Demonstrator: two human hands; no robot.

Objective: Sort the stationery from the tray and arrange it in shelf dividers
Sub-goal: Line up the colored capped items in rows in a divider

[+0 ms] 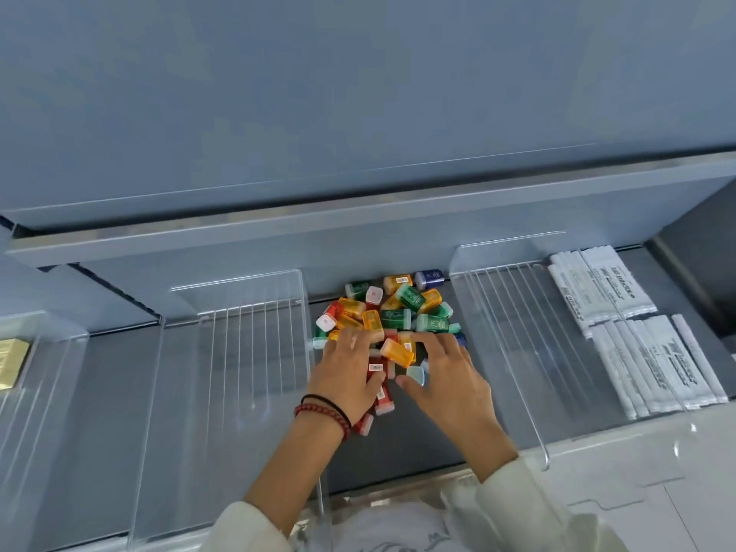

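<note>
A loose heap of small coloured pencil sharpeners (pixel 402 308), orange, green, red and blue, lies on the grey shelf (pixel 422 440) between two clear acrylic dividers (pixel 306 312) (pixel 498 352). My left hand (pixel 346 376) rests palm down on the heap's near left side, fingers spread over red and orange pieces. My right hand (pixel 446 372) lies on the near right side, fingers bent over the pile, its thumb beside a light blue piece (pixel 417 376). An orange sharpener (pixel 398 352) sits between both hands. Pieces under the palms are hidden.
White wrapped pens (pixel 621 324) lie in rows in the compartment at the right. A gold box (pixel 12 364) shows at the far left. The compartment left of the heap (pixel 223 392) holds a ribbed clear insert. A blue-grey shelf board (pixel 358 217) overhangs behind.
</note>
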